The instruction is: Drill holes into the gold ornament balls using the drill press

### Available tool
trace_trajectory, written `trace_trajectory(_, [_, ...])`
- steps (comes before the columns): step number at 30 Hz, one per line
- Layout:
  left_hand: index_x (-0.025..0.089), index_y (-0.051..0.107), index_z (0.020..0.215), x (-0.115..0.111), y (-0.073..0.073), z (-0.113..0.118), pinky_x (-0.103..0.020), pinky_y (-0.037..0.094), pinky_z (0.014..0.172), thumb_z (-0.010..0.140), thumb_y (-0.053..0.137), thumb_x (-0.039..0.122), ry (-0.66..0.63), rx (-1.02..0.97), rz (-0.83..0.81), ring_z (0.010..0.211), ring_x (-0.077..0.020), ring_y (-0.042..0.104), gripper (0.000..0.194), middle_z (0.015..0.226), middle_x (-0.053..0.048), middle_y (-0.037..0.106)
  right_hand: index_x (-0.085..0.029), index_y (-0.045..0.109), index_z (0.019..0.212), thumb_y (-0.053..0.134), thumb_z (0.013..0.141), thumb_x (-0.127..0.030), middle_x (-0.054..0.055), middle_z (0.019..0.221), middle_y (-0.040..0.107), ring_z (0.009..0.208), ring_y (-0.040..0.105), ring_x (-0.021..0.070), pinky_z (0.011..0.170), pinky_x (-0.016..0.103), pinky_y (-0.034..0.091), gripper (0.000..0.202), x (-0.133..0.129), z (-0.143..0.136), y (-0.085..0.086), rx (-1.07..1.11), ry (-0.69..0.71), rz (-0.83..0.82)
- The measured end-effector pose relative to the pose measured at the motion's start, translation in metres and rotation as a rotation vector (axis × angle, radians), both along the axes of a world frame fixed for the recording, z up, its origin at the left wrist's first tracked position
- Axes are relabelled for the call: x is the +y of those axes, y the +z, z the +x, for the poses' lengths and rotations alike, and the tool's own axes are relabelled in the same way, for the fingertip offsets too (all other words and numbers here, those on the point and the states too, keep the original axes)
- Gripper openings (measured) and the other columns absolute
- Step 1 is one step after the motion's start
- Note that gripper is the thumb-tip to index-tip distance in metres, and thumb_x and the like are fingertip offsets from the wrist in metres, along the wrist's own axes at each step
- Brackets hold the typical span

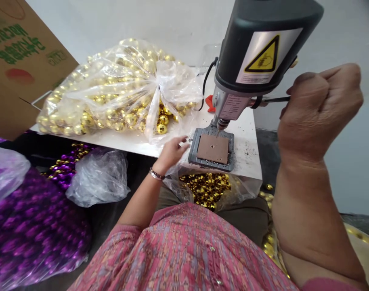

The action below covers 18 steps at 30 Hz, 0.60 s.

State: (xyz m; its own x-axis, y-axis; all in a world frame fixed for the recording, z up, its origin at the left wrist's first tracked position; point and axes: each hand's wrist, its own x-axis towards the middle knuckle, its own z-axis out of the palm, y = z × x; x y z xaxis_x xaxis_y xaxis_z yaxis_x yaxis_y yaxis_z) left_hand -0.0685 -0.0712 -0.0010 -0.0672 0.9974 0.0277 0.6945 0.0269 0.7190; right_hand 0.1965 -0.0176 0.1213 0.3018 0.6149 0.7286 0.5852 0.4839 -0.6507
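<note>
My right hand [317,105] is wrapped around the end of the feed lever [277,99] of a bench drill press [251,60]. Below the motor housing, the drill bit [219,131] points down above a brown square plate [211,148] with a small hole in its middle. That plate lies on the grey metal base [194,151]. Just left of the base is my left hand [174,151], fingers slightly apart, with no ball visible in it. An open plastic bag of shiny gold balls [207,188] sits in my lap under the table edge.
A tied clear bag of gold balls [112,93] fills the left of the white table [249,161], where dark shavings lie. Purple balls in a big bag [36,230] stand at lower left, near a cardboard box [24,68]. A black cable [206,81] runs behind the drill press.
</note>
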Motion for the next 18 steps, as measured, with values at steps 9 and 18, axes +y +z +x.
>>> trace_trajectory(9, [0.013, 0.076, 0.111, 0.064, 0.019, -0.059, -0.046, 0.052, 0.093, 0.093, 0.067, 0.023, 0.414, 0.448, -0.153, 0.113, -0.0380, 0.069, 0.023, 0.123, -0.024, 0.074, -0.017, 0.045, 0.077, 0.054, 0.097, -0.033, -0.007, 0.068, 0.046, 0.061, 0.040, 0.0012, 0.074, 0.026, 0.037, 0.027, 0.001, 0.001, -0.010, 0.013, 0.007, 0.050])
trace_trajectory(18, [0.021, 0.060, 0.147, 0.069, -0.006, -0.052, -0.045, 0.052, 0.095, 0.090, 0.072, 0.028, 0.405, 0.452, -0.133, 0.119, -0.0369, 0.068, 0.058, 0.127, -0.020, 0.072, -0.017, 0.046, 0.079, 0.051, 0.098, -0.039, -0.007, 0.069, 0.043, 0.060, 0.037, 0.0000, 0.073, 0.025, 0.037, 0.030, -0.005, 0.001, -0.014, -0.013, 0.022, 0.091])
